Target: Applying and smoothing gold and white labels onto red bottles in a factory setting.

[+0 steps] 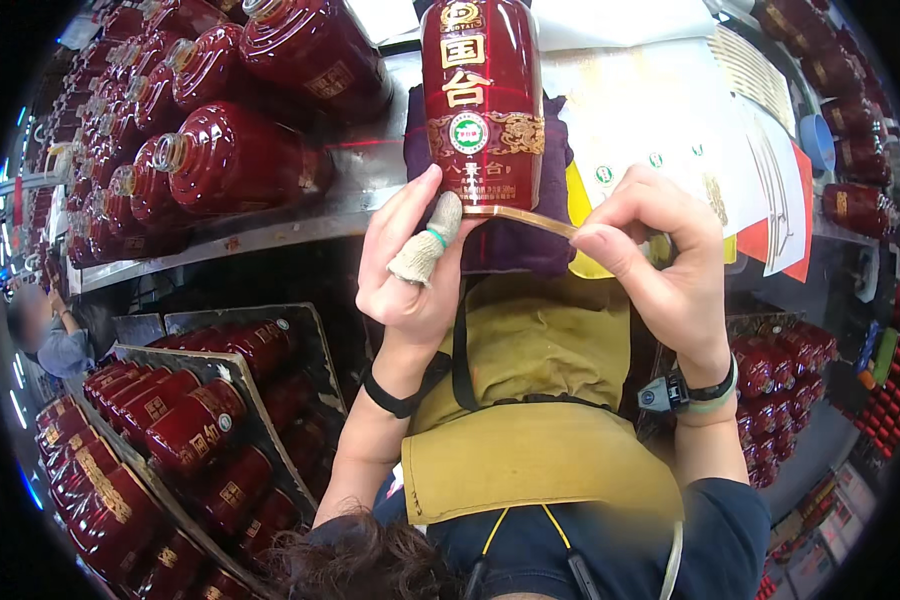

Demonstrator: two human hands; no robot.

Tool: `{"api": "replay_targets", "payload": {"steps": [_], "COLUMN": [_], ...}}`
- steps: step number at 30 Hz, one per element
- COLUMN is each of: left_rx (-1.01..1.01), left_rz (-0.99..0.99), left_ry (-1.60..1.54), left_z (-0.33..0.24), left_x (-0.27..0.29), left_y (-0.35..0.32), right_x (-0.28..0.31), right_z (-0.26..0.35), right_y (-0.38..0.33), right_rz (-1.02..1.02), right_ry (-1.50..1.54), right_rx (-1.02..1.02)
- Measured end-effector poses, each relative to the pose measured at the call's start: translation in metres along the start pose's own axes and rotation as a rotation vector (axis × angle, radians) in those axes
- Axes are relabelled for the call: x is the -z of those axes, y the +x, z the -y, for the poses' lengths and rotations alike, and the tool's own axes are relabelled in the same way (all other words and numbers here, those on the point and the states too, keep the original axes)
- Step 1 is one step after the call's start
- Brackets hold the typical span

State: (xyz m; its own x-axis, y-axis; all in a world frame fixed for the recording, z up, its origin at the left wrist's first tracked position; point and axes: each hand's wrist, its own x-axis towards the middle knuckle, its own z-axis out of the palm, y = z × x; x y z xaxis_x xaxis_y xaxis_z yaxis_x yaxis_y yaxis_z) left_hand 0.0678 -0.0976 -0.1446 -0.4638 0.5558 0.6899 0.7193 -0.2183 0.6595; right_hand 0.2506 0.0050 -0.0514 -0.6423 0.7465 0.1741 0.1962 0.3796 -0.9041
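A glossy dark red bottle (485, 90) with gold lettering and a round green-and-white label lies on a folded dark purple cloth (515, 250), its lower end toward me. My left hand (400, 275) is closed at the lower left corner of the bottle. A pale finger cot with a green band covers one of its digits, which presses one end of a narrow gold strip (530, 217) to the bottle's lower edge. Off to the right, my right hand (670, 240) pinches the strip's other end between thumb and fingertips, and the strip stretches between both hands.
Several red bottles (240, 160) crowd the left of the bench. White sheets (625, 120) with gold strips (770, 190), and a blue round container (817, 142), sit to the right. Divided racks of bottles (190, 415) stand at lower left. A person (60, 330) is at far left.
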Motion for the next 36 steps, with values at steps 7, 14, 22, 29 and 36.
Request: {"api": "replay_targets", "payload": {"steps": [7,14,22,29,36], "left_rx": [-0.098,-0.183,-0.260,-0.256,-0.100], "left_rz": [0.013,0.021,0.028,0.090,0.049], "left_ry": [0.053,0.104,0.226,0.098,0.037], "left_z": [0.001,0.006,-0.002,0.000,0.006], "left_x": [-0.001,0.000,-0.002,-0.003,-0.001], "left_y": [-0.002,-0.003,0.003,0.008,-0.005], "right_x": [0.009,0.010,0.004,0.001,-0.005], "right_z": [-0.012,-0.023,-0.037,-0.038,-0.035], "right_y": [-0.007,-0.008,-0.007,-0.004,0.001], "right_rz": [-0.029,-0.034,-0.047,-0.031,-0.021], "right_ry": [-0.042,-0.080,-0.071,-0.060,-0.032], "right_rx": [-0.017,-0.042,-0.098,-0.178,-0.102]}}
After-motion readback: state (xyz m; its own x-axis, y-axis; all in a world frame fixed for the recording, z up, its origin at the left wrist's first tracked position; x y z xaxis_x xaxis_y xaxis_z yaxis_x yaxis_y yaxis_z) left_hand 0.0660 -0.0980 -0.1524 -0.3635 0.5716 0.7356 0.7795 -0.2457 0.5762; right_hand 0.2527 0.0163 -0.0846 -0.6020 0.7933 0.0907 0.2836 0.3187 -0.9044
